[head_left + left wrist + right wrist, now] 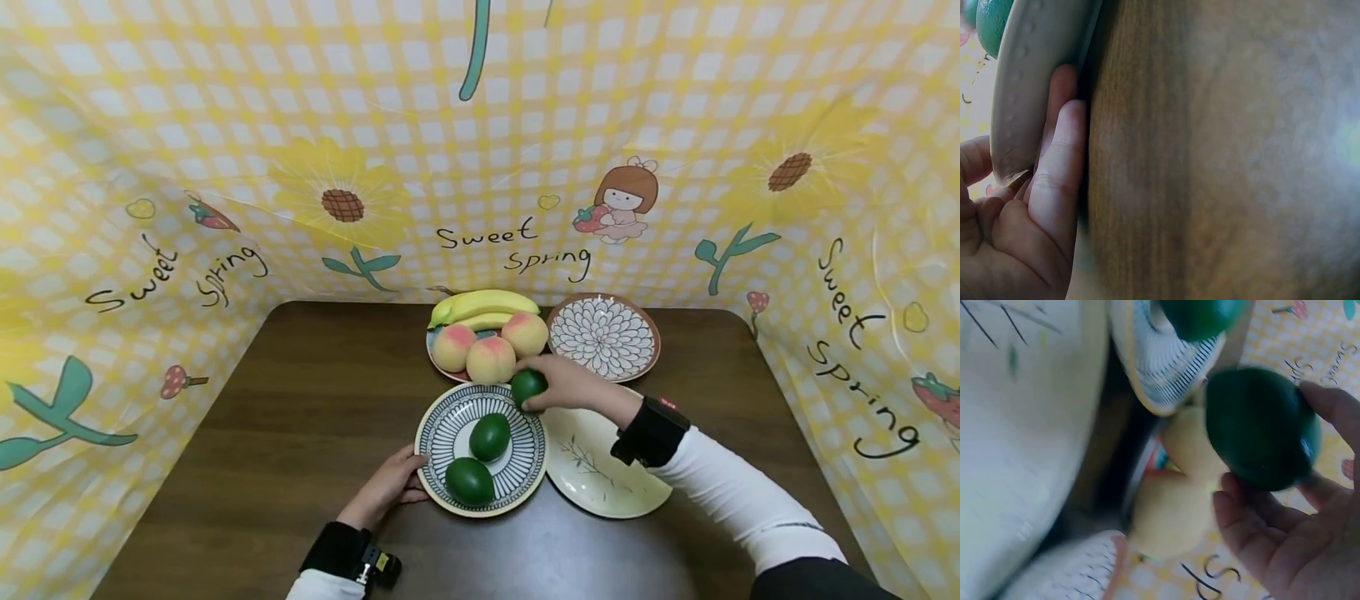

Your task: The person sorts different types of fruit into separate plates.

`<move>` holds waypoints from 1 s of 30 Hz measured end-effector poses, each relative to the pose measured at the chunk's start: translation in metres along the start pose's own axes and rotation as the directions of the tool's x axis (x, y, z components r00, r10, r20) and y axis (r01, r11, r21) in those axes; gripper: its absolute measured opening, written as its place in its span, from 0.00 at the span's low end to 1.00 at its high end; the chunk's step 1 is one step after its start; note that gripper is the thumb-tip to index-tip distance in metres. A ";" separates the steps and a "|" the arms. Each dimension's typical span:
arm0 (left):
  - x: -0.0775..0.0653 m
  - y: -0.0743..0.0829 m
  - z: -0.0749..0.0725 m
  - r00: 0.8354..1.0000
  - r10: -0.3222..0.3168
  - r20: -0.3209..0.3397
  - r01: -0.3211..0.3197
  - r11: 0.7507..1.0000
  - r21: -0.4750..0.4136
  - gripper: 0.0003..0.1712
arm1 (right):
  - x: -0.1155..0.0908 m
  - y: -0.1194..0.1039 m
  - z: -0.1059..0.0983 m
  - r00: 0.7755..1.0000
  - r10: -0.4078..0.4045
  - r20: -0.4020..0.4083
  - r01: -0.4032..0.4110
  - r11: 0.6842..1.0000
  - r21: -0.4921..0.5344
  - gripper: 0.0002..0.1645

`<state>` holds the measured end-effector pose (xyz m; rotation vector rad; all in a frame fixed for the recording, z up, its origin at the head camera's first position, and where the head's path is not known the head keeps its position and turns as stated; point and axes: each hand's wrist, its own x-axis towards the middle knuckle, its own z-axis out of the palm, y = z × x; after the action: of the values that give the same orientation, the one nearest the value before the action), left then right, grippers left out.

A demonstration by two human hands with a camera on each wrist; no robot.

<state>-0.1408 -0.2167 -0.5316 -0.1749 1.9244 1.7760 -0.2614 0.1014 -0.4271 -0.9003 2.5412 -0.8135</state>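
My left hand [390,485] grips the left rim of a black-and-white striped plate [525,475]. In the left wrist view, its thumb lies over the rim and the fingers [1063,147] reach underneath. Two dark green avocados [490,437] lie in that plate. Above its far right edge, my right hand [573,385] holds another avocado [1263,428] between thumb and fingers. Just beyond are several peaches [491,360] and some bananas [491,306] on a plate mostly hidden by the fruit.
A pale yellow plate [592,471] with a twig pattern sits right of the striped plate, under my right forearm. Behind it stands a brown-rimmed plate [603,337] with a petal pattern. Yellow checked cloth [420,150] walls in the dark wooden table [300,400].
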 end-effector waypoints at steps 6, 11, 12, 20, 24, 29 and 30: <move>-0.002 0.001 -0.001 1.000 -0.004 -0.004 0.004 1.000 0.000 0.34 | 0.002 0.010 0.029 0.985 0.065 0.161 -0.066 0.998 0.003 0.33; -0.001 0.002 -0.001 1.000 -0.007 -0.008 0.007 1.000 0.002 0.34 | 0.007 0.010 0.043 0.981 0.050 0.189 -0.050 0.999 -0.005 0.34; 0.000 0.002 -0.001 1.000 -0.005 -0.007 0.005 1.000 0.001 0.34 | 0.009 0.009 0.045 0.981 0.048 0.188 -0.047 0.999 -0.007 0.34; 0.001 0.001 0.000 1.000 -0.020 -0.005 0.020 1.000 0.003 0.34 | 0.009 0.009 0.052 0.990 0.027 0.138 -0.021 0.999 -0.046 0.35; 0.002 0.001 0.000 1.000 -0.015 0.000 0.015 1.000 -0.001 0.34 | 0.006 0.007 0.049 0.994 0.035 0.099 -0.031 0.999 -0.041 0.34; 0.003 0.001 0.000 1.000 -0.011 0.001 0.011 1.000 -0.016 0.34 | -0.010 0.011 0.037 1.000 0.022 0.004 -0.022 1.000 -0.012 0.32; 0.003 0.001 0.000 1.000 -0.012 0.003 0.012 1.000 -0.017 0.34 | -0.015 0.015 0.033 1.000 0.015 -0.024 -0.015 1.000 -0.008 0.31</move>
<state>-0.1436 -0.2158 -0.5315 -0.1897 1.9031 1.7843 -0.2411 0.1075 -0.4608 -0.8781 2.5705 -0.8149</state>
